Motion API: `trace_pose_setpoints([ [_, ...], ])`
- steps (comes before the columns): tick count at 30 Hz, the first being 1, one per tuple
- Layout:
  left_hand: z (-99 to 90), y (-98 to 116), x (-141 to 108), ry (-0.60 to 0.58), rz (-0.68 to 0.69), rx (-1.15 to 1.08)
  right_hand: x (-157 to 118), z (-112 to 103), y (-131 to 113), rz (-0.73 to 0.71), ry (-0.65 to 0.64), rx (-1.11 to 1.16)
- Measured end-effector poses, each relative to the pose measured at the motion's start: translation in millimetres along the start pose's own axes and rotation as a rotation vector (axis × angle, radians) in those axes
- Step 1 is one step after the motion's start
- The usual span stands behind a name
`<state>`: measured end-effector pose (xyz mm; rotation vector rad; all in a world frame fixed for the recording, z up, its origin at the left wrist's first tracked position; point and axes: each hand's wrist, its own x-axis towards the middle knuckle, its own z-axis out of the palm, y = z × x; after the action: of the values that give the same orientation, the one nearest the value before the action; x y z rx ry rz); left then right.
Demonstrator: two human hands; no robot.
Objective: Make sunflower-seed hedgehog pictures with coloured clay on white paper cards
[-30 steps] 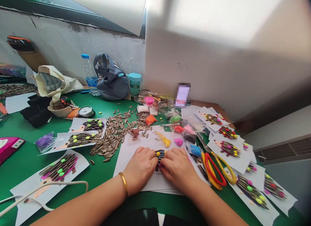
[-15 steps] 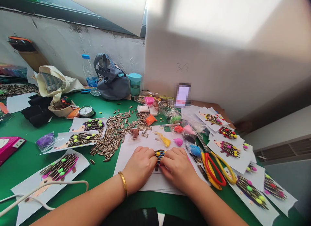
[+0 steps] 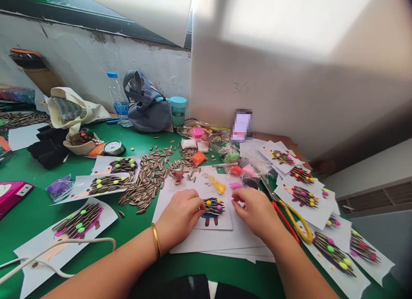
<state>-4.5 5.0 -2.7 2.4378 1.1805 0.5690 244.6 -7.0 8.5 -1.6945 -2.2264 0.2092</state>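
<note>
A small hedgehog picture of seeds on blue clay, with yellow and pink balls and brown feet, lies on white paper before me. My left hand rests at its left side, fingers curled together at its edge; what they hold, if anything, is hidden. To the right, my right hand is raised off the picture, thumb and forefinger pinched close beside a pink clay lump; anything between the tips is too small to make out. Yellow clay lies just behind the picture.
Striped seeds are heaped behind left. Yellow and red scissors lie right of my right hand. Finished hedgehog cards stand along the right, others at left. A phone leans on the board; a cable crosses the left front.
My right hand has left the hedgehog picture and moved right and slightly up, uncovering its balls and feet. My left hand has shifted slightly left.
</note>
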Motion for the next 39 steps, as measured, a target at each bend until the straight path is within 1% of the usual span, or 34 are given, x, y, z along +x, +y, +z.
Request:
trace_pose_setpoints([
  [2,-4.5,-1,1,0.019,-0.009,-0.024,0,1,4,-0.008,-0.042,-0.093],
  [4,-8.2,-1,2,0.035,-0.014,-0.052,-1,2,4,-0.028,-0.052,-0.165],
  [7,-11.0,0,2,0.042,-0.040,-0.087,-3,1,0,-0.045,0.013,-0.184],
  [9,-10.8,2,2,0.035,-0.058,-0.106,-3,0,-6,-0.070,0.079,-0.114],
  [11,-9.0,4,1,0.017,-0.050,-0.130,-5,1,-14,-0.130,0.121,0.023],
  [13,-6.2,5,0,-0.009,-0.011,-0.159,-6,5,-24,-0.208,0.122,0.183],
  [15,-3.3,6,-1,-0.031,0.033,-0.181,-8,12,-34,-0.252,0.108,0.284],
  [17,-1.4,6,-1,-0.044,0.059,-0.190,-10,19,-40,-0.255,0.098,0.327],
  [20,-2.1,4,0,-0.069,0.055,-0.189,-10,24,-44,-0.225,0.093,0.351],
  [24,-6.5,0,2,-0.053,-0.013,-0.086,-9,25,-44,-0.163,0.090,0.310],
  [26,-7.3,-2,2,-0.036,-0.053,-0.003,-8,27,-45,-0.155,0.081,0.267],
  [28,-6.7,-4,2,-0.043,-0.077,0.040,-8,30,-47,-0.168,0.082,0.231],
  [33,-3.3,-5,0,-0.076,-0.096,0.049,-8,36,-51,-0.199,0.120,0.145],
  [39,-1.6,-2,-1,-0.094,-0.102,0.071,-8,37,-50,-0.223,0.125,0.125],
])
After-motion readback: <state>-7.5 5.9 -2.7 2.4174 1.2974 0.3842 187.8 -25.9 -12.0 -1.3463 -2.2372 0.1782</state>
